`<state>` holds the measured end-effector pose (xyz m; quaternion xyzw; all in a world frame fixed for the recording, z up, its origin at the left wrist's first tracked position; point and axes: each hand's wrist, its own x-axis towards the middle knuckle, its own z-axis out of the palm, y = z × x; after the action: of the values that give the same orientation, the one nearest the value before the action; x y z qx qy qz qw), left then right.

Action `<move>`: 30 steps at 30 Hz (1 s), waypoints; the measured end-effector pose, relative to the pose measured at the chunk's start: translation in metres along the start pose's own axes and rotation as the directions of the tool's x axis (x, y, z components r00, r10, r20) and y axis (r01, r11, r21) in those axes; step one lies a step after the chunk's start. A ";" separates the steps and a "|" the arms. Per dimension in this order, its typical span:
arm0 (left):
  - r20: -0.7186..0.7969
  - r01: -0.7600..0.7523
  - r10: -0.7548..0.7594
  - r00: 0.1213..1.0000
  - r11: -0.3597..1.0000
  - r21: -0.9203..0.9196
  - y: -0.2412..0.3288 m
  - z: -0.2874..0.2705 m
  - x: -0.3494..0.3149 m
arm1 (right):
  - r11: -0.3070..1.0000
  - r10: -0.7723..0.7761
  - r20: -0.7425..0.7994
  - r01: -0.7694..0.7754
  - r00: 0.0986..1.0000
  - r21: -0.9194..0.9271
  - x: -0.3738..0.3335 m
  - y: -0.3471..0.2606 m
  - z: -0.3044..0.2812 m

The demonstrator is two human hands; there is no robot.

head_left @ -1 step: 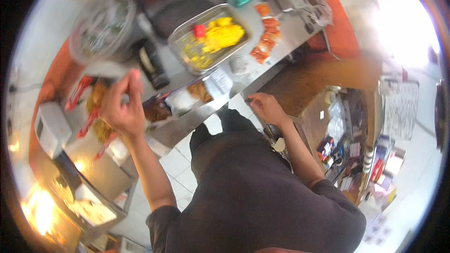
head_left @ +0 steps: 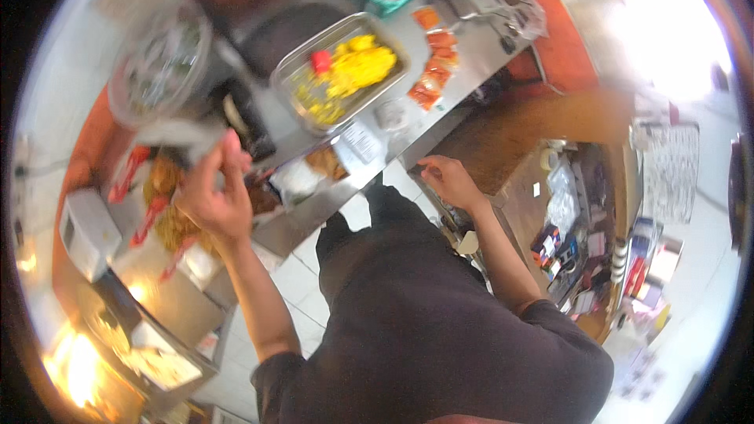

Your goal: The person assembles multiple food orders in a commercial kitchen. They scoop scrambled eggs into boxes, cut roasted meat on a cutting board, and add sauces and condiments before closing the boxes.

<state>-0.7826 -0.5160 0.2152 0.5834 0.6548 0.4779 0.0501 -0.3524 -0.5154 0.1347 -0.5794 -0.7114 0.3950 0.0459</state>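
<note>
At 9 o'clock the left hand [head_left: 216, 200], fingertips bunched, hangs over the table [head_left: 479, 59] near brown food [head_left: 162, 179]; whether it pinches anything I cannot tell. At 3, the right hand [head_left: 451, 180] is loosely half-curled, apparently empty. The tray [head_left: 353, 100] at 12 presumably keeps loose yellow food [head_left: 363, 69] together, and orange packets [head_left: 437, 71] at 1 lie in line, perhaps for easy picking.

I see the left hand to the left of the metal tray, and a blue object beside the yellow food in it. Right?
Not quite. The head view shows a red object, not a blue one, beside the yellow food in the metal tray. The left hand is indeed left of it.
</note>
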 end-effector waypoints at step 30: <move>0.885 0.185 -0.173 0.432 0.978 0.101 0.300 0.691 0.069 | 0.957 -0.289 0.054 0.287 0.956 0.035 0.291 0.480 -0.394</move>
<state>-0.1589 -0.1097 0.0827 0.6738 0.5867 0.0981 0.4384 0.1372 -0.0564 -0.0057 -0.4572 -0.7838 0.4104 0.0900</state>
